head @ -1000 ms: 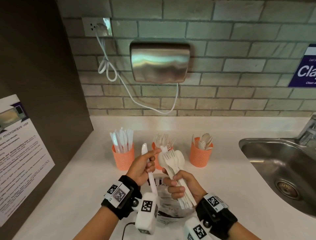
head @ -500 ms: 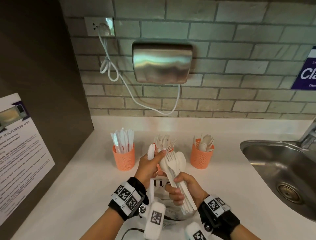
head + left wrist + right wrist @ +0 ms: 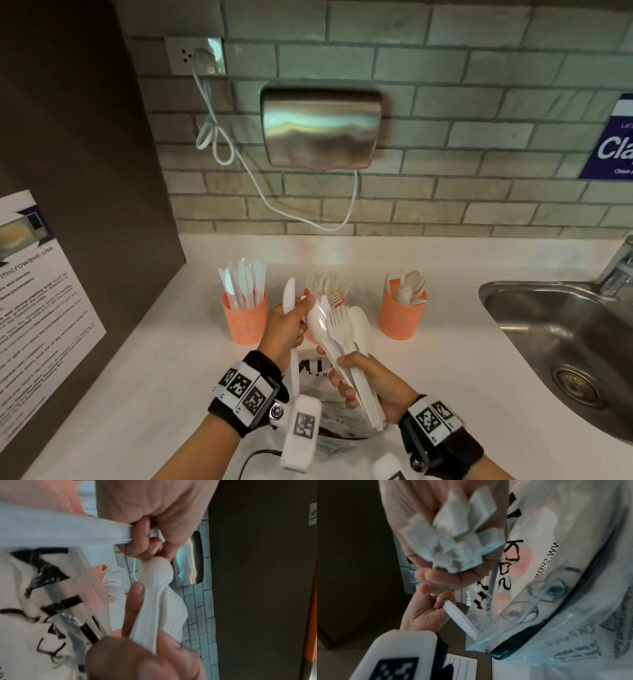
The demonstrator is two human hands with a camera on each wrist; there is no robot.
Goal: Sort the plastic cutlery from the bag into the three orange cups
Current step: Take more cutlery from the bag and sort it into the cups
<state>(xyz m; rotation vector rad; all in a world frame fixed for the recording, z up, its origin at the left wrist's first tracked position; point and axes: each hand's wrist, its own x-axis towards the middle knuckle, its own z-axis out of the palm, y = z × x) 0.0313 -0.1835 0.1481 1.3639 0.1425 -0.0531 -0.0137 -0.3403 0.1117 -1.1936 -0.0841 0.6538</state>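
Cutlery bunch (image 3: pixel 346 346) is sitting in the right hand (image 3: pixel 371 383) rn, fingers curling around the handles, w/ a fork, a couple spoons and more fanning upward over the bag (image 3: pixel 329 421). From the right wrist cam the handle ends are poking out of the fist toward the lens.

Left hand (image 3: pixel 282 330) is gripping a single white knife (image 3: pixel 290 301) w/ curled fingers, blade pointing up, handle hanging down past the wrist. Its fingertips (image 3: pixel 308 300) are also reaching across and touching the tip of a spoon in the bunch; left wrist cam is showing that contact close up, fingers pinching at the spoon bowl.

Bag is lying on the white counter (image 3: pixel 445 359) right under both hands, clear plastic w/ black lettering, looking crumpled.

Three orange cups are standing in a row behind the hands, btw hands and wall:
- left cup (image 3: pixel 245 320) holding knives
- middle cup (image 3: pixel 310 337) holding forks, mostly hiding behind the hands
- right cup (image 3: pixel 400 320) holding spoons

Steel sink (image 3: pixel 561 329) is sitting off to the right, and a shiny metal box (image 3: pixel 320 128) is hanging on the brick wall w/ a white cord (image 3: pixel 219 137) running up to the outlet.
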